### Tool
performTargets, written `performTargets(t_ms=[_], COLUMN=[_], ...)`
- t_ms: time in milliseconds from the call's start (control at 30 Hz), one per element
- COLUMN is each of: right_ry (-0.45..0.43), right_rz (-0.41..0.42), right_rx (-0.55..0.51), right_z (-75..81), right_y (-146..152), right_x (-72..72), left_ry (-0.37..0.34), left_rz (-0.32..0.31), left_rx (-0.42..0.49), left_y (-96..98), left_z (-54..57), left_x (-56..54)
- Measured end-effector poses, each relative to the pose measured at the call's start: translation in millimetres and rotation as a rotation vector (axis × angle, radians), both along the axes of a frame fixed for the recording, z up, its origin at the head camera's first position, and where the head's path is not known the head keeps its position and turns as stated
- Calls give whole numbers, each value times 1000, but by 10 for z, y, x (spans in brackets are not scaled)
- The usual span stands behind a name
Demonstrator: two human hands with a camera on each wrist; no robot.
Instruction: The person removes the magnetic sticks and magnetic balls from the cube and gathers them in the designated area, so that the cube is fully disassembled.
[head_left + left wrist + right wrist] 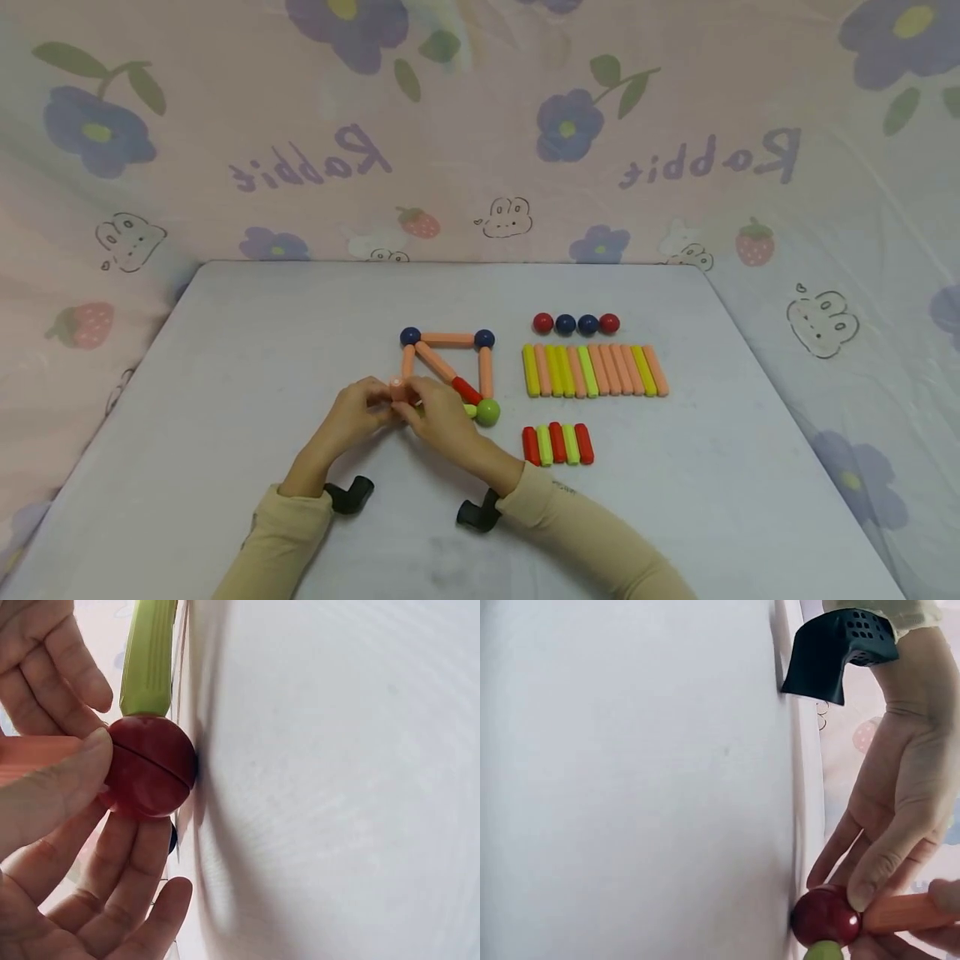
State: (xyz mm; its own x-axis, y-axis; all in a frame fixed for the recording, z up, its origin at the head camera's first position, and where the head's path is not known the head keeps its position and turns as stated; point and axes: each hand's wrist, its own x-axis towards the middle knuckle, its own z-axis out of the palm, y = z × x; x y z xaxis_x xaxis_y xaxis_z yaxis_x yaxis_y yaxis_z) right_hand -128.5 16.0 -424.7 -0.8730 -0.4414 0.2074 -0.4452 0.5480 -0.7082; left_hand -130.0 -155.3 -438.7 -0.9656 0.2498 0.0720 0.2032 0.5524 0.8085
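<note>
My left hand (358,414) holds a red ball (152,766) low over the table, its thumb by the joint with an orange stick (904,911). That stick stands up from the ball, and my right hand (444,417) pinches it higher up, thumb (946,897) on its side. A yellow-green stick (147,664) runs from the red ball towards a green ball (488,412). Two blue balls (410,337) with orange sticks (447,340) form the far side of the flat frame. A diagonal stick (435,362) has a red part (467,390). The hands hide the red ball in the head view.
Right of the frame lie a row of red and blue balls (566,324), a row of long yellow, green and orange sticks (580,372), and several short red and green sticks (556,442). Black mounts (351,496) sit at both wrists. A printed curtain (465,125) surrounds the white table (262,333).
</note>
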Motion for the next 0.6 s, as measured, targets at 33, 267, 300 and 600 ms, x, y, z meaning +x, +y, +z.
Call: performTargets(t_ms=[33,267,300,600], right_ry=[2,-18,-27,-99], right_rz=[-9,-24,-24,2], right_rx=[17,32,30,-27], right_z=[5,-11,-13,46], right_y=[-4,14,22,105], right_x=[3,14,11,15], left_ry=[-13,-57,-50,-34], left_rz=[6,29,24,13], left_rx=[-4,-50,-56,-71], left_y=[8,47,48,45], left_z=[1,36,33,0], left_x=[-3,-1,-2,-15])
